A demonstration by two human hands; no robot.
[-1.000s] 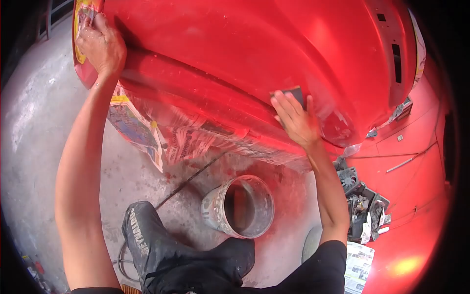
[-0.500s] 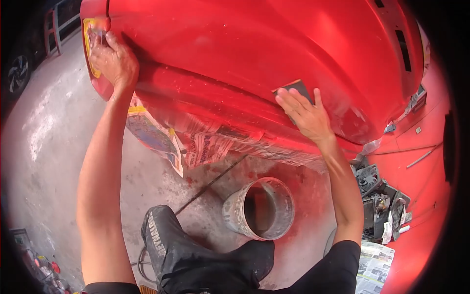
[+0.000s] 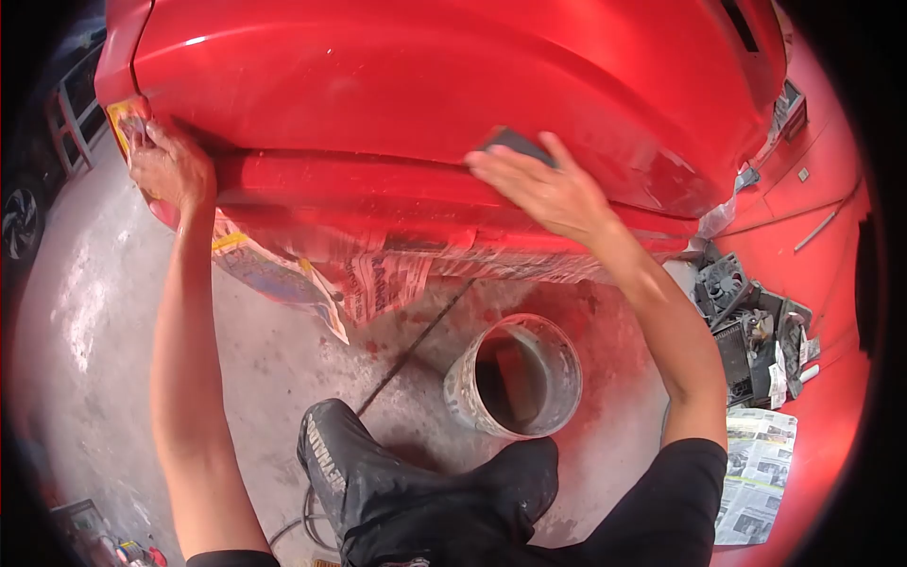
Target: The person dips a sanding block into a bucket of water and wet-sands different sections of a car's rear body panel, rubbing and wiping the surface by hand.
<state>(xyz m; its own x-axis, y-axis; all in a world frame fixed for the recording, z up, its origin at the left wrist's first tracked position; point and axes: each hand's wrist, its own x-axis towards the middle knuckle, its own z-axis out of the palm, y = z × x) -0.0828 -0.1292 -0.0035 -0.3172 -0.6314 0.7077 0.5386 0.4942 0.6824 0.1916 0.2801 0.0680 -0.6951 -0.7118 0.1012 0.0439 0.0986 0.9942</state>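
Observation:
My right hand [image 3: 553, 194] lies stretched over a dark piece of sandpaper [image 3: 518, 145], pressing it flat to the wet red car panel [image 3: 359, 104]. The sandpaper's far edge shows past my fingers, and the rest is under the hand. At the panel's left corner, my left hand [image 3: 175, 170] rests with loosely spread fingers against a patch masked with paper and yellow tape [image 3: 120, 118]. Its fingertips partly cover that patch. Newspaper [image 3: 383, 283] is fixed along the panel's lower edge and hangs down.
A stained bucket [image 3: 461, 392] with dark liquid and a brownish piece inside stands on the concrete floor. A dark hose or cable [image 3: 416, 345] runs behind it. Car parts with a fan [image 3: 725, 279] lie at the right, near spread newspaper [image 3: 756, 472]. Another vehicle's wheel [image 3: 21, 222] is at far left.
My right hand has slid left along the panel with the sandpaper. The view has shifted, and my left hand stays at the masked corner.

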